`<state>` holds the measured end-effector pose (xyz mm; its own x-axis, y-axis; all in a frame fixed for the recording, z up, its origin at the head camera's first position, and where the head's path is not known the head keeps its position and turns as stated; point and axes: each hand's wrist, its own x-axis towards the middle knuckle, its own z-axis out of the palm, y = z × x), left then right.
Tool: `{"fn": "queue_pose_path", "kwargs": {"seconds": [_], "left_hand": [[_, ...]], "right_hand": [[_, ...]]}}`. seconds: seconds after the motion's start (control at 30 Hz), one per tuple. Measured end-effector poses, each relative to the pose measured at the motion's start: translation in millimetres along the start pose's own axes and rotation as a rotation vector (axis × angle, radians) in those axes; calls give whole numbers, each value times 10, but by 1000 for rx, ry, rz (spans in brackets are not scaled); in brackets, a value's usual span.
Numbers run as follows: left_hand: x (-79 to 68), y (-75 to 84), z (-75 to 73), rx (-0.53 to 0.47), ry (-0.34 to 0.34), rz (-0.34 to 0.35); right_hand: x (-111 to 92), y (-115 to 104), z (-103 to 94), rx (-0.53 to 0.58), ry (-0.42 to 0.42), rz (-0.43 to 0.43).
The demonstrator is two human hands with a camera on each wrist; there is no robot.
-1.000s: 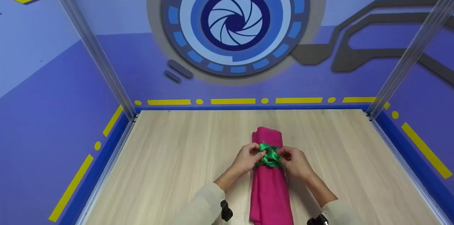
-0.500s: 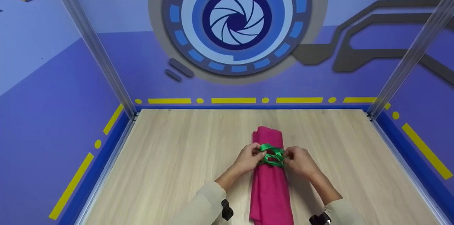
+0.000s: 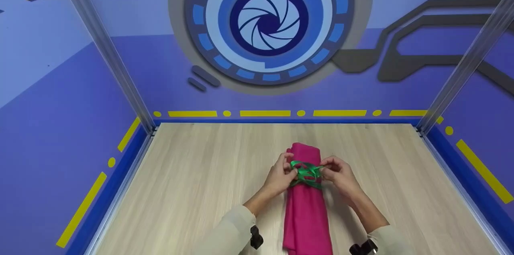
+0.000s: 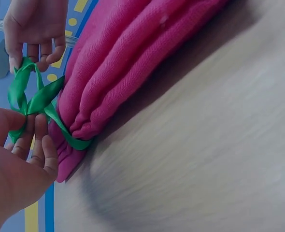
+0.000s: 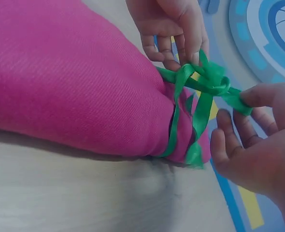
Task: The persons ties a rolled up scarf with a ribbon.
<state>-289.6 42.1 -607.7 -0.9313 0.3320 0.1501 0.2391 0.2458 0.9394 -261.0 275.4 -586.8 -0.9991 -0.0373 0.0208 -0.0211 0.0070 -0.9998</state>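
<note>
A rolled magenta cloth (image 3: pixel 307 215) lies lengthwise on the wooden table, its lower end cut off by the head view. Round its upper part runs a green ribbon (image 3: pixel 308 174), drawn tight enough to gather the cloth in the left wrist view. Loops and loose ends of the ribbon (image 5: pixel 215 79) stand above the cloth. My left hand (image 3: pixel 280 174) pinches the ribbon on the left side between thumb and finger. On the right, my right hand (image 3: pixel 340 176) pinches another part of the ribbon (image 4: pixel 24 79) between thumb and forefinger, its other fingers loosely bent.
The pale wooden tabletop (image 3: pixel 200 174) surrounds the cloth. A blue printed wall (image 3: pixel 140 66) stands at the back, with side panels left and right. Metal posts (image 3: pixel 116 62) mark the rear corners. Black wrist devices (image 3: pixel 256 237) sit at both sleeves.
My right hand has shifted slightly right and up, pulling the ribbon loops outward. My left fingers have moved a little, the forefinger lifting. The cloth stays in place.
</note>
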Motion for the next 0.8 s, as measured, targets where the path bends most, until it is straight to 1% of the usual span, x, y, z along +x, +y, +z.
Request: {"fn": "queue_pose_path", "kwargs": {"seconds": [0.13, 0.2, 0.33, 0.4, 0.5, 0.57, 0.63, 0.7, 0.8], "left_hand": [[18, 6, -19, 48, 10, 59], [17, 11, -36, 66, -5, 80], [2, 39, -98, 151, -41, 119], [-7, 58, -140, 226, -49, 147], [-22, 93, -205, 355, -47, 181], [-30, 115, -245, 444, -44, 208], [-37, 128, -278, 517, -37, 233], [-43, 133, -302, 578, -27, 258], [-53, 133, -324, 648, -9, 287]], "right_hand": [[14, -5, -17, 118, -7, -6], [17, -24, -29, 152, -17, -5], [22, -71, -69, 166, -68, -12], [29, -88, -96, 150, -101, -26], [34, -121, -143, 96, -143, -56], [33, -155, -177, 37, -170, -77], [25, -201, -213, -42, -191, -90], [14, -251, -246, -143, -208, -93], [-5, -319, -292, -291, -236, -84]]}}
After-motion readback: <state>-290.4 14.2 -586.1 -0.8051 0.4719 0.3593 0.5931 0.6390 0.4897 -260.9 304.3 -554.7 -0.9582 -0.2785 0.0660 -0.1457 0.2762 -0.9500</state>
